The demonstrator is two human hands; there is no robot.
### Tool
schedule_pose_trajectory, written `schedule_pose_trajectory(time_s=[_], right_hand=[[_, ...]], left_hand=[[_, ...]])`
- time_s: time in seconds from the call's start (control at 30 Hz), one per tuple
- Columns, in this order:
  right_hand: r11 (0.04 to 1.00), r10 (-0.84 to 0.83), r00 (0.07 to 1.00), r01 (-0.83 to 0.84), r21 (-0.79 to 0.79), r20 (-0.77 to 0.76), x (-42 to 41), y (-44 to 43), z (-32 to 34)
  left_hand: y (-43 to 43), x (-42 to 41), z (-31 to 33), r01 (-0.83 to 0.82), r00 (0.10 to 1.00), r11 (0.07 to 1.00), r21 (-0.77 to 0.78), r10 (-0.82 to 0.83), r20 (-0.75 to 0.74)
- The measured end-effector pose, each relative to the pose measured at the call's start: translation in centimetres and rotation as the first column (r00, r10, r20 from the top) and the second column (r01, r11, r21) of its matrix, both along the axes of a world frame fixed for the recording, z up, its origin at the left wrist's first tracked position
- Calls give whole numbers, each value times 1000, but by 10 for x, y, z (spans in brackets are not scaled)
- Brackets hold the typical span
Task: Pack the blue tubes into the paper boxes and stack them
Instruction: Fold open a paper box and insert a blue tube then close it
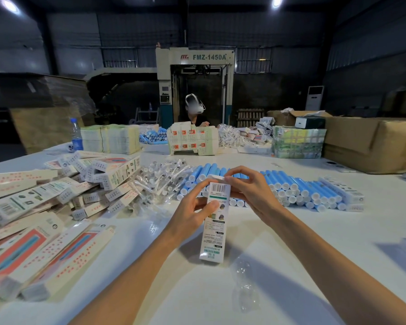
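The left hand (192,208) grips a paper box (215,221) around its upper half, thumb on the printed face and fingers curled behind, holding it upright with the top leaning slightly away. The box's lower end is down near the white table (302,242); whether it touches the surface is unclear. The right hand (250,191) is at the box's top end, its thumb and forefinger pinching the white end flap (217,177), which stands open, with the other fingers curled loosely above. Whether a tube is inside the box cannot be told. The blue tubes (291,190) lie in a long heap across the table just behind the hands, white caps facing the camera. To the left of the tubes is a pile of clear plastic packets (159,181), and further left a loose heap of boxes (56,195), some flat. A crumpled clear wrapper (244,285) lies on the table near the right forearm. At the far edge are a water bottle (76,134), stacks of flat cartons (110,138), a large cardboard box (373,141) and a seated person (195,113).
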State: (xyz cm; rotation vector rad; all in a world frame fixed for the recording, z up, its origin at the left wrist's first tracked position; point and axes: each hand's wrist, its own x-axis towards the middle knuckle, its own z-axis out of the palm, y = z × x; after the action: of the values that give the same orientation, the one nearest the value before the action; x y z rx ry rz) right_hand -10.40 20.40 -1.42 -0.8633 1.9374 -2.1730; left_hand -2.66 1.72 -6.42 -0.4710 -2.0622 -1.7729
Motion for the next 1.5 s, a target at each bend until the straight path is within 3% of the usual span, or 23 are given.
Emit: schedule_pose_trajectory(time_s=[0.33,0.47,0.7,0.83,1.1,1.3,1.43,1.5], right_hand=[[999,35,996,-38,27,83,5,4,13],[998,48,996,-51,43,75,1,6,15],[988,89,996,-90,122,15,-4,10,21],[985,102,995,-100,141,-9,1,10,8],[992,-82,976,100,83,-201,14,1,-16],[981,-123,962,155,117,-244,21,-5,-20],[1000,5,999,-6,-18,-54,30,-6,-29],[999,41,999,-42,28,29,31,-5,-26]], left_hand=[[4,2,0,-14,1000,1000,-28,13,-7],[3,3,0,19,1000,999,47,-19,1],[0,2,2,33,999,999,-42,-34,-11],[0,1,0,2,1000,1000,-11,-2,-21],[4,4,0,-19,999,998,55,20,-26],[5,4,-1,3,1000,992,130,-1,-12],[7,4,-3,31,998,952,303,-46,43],[7,2,-4,40,997,925,377,-61,44]])
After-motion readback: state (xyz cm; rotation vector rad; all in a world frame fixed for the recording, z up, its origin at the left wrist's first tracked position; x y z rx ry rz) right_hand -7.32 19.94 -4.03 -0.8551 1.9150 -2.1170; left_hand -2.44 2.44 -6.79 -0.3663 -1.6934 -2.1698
